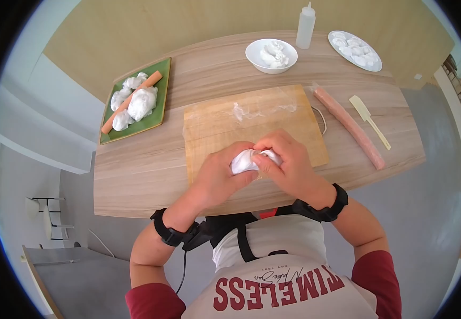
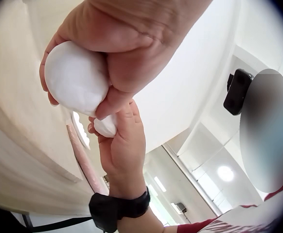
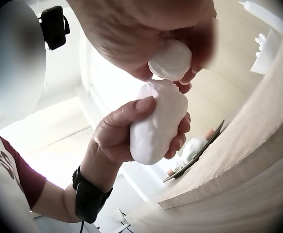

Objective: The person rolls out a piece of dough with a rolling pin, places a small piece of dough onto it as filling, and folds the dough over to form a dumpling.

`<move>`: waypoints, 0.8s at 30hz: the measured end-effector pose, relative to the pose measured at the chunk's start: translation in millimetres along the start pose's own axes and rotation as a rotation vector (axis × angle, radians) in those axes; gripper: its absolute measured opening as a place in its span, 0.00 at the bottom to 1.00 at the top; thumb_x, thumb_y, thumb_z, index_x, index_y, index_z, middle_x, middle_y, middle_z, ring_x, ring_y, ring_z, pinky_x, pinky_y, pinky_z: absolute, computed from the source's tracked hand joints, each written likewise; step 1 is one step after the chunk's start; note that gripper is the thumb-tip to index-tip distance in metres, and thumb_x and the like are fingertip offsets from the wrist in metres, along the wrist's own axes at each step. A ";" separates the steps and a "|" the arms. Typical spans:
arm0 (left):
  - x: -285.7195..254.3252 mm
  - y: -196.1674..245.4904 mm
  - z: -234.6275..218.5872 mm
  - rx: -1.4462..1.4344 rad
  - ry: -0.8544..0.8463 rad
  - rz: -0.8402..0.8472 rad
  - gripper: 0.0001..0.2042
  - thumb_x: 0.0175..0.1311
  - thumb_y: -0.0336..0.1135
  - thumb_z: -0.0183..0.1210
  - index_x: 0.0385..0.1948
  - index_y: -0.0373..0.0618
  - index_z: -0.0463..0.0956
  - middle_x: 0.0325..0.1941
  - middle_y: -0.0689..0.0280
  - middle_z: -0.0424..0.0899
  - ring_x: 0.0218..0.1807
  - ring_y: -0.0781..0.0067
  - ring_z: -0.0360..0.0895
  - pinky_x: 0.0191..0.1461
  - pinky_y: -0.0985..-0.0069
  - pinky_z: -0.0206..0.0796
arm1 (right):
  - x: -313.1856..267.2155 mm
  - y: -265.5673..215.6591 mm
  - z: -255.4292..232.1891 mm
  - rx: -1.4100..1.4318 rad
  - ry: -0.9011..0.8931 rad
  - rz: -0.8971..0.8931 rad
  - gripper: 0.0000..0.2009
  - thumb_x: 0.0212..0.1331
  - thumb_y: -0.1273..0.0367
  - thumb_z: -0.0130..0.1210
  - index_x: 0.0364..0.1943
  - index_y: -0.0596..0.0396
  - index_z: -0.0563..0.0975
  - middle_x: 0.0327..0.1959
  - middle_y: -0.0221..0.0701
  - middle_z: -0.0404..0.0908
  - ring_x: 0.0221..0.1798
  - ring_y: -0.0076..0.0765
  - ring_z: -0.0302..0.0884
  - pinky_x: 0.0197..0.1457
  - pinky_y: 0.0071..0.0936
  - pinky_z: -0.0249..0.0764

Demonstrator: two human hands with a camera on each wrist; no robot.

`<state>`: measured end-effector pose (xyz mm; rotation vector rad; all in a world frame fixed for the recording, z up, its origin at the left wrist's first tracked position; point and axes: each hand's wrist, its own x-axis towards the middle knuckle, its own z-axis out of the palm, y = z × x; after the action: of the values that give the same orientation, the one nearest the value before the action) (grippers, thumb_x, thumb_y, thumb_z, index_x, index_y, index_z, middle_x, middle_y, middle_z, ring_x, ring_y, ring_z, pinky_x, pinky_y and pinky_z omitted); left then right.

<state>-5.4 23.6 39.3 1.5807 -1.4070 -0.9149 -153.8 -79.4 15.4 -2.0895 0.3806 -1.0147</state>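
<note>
Above the near edge of the board, my left hand (image 1: 215, 173) grips a smooth white lump of dough-like clay (image 3: 156, 128), thumb pressed on its side. My right hand (image 1: 293, 166) pinches a smaller ball (image 3: 170, 60) at the top of that same lump. A narrow, wrinkled neck joins the two parts in the right wrist view. Seen from the left wrist, the large rounded end (image 2: 76, 77) bulges out of the left palm. Below the hands lies a wooden board (image 1: 214, 135) with clear plastic film (image 1: 246, 112) over it.
A green tray (image 1: 159, 109) at left carries several wrapped white lumps and an orange stick. Along the back stand a white bowl (image 1: 257, 63) of white paste, a squeeze bottle (image 1: 306, 29) and a plate (image 1: 376, 65) of white pieces. At right lie a pink roll (image 1: 350, 127) and a spatula (image 1: 368, 119).
</note>
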 end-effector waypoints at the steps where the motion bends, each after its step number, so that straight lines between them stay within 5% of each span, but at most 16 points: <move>1: 0.6 -0.1 -0.5 0.000 -0.001 0.001 0.20 0.51 0.31 0.62 0.48 0.43 0.71 0.39 0.60 0.79 0.39 0.66 0.77 0.42 0.73 0.68 | -0.1 0.7 -0.7 -0.079 -0.010 -0.068 0.07 0.50 0.70 0.59 0.30 0.55 0.74 0.28 0.32 0.73 0.25 0.37 0.72 0.26 0.28 0.69; 4: 3.2 -0.6 -2.3 -0.184 -0.082 -0.116 0.20 0.52 0.32 0.62 0.48 0.42 0.71 0.40 0.64 0.79 0.41 0.74 0.76 0.43 0.76 0.68 | 0.1 -0.4 1.2 -0.203 0.071 -0.292 0.07 0.46 0.72 0.60 0.29 0.53 0.73 0.28 0.30 0.73 0.27 0.38 0.72 0.26 0.28 0.69; 8: 5.3 -10.1 -0.3 -0.470 -0.096 -0.226 0.21 0.53 0.33 0.64 0.49 0.44 0.71 0.41 0.67 0.77 0.42 0.77 0.74 0.44 0.77 0.68 | -0.8 -4.3 1.2 -0.219 0.086 -0.363 0.07 0.44 0.74 0.60 0.27 0.52 0.73 0.29 0.30 0.73 0.28 0.37 0.72 0.26 0.29 0.69; 11: 4.0 -8.0 -2.9 -0.652 -0.042 -0.286 0.21 0.53 0.34 0.65 0.50 0.46 0.71 0.40 0.68 0.77 0.41 0.77 0.74 0.43 0.77 0.69 | -3.8 -1.5 -1.1 -0.182 0.054 -0.337 0.06 0.46 0.74 0.58 0.27 0.54 0.72 0.28 0.31 0.73 0.28 0.39 0.72 0.26 0.29 0.69; 16: 3.1 -5.1 -5.9 -0.669 -0.069 -0.266 0.25 0.54 0.34 0.63 0.54 0.43 0.66 0.41 0.64 0.77 0.38 0.72 0.78 0.41 0.75 0.72 | -7.5 2.5 -7.8 0.049 0.002 0.054 0.03 0.55 0.73 0.55 0.31 0.56 0.73 0.26 0.33 0.74 0.25 0.36 0.72 0.28 0.26 0.68; 24: 8.8 -15.1 0.3 -0.764 -0.141 -0.218 0.25 0.63 0.55 0.49 0.48 0.40 0.69 0.38 0.61 0.79 0.37 0.71 0.79 0.39 0.76 0.72 | -0.8 -4.9 -3.1 0.065 0.082 0.030 0.05 0.55 0.74 0.54 0.35 0.57 0.73 0.28 0.35 0.76 0.27 0.36 0.74 0.29 0.26 0.69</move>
<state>1.4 15.5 25.4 1.0976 -0.8106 -1.4974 -156.9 -77.3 19.8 -1.9832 0.4135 -1.0832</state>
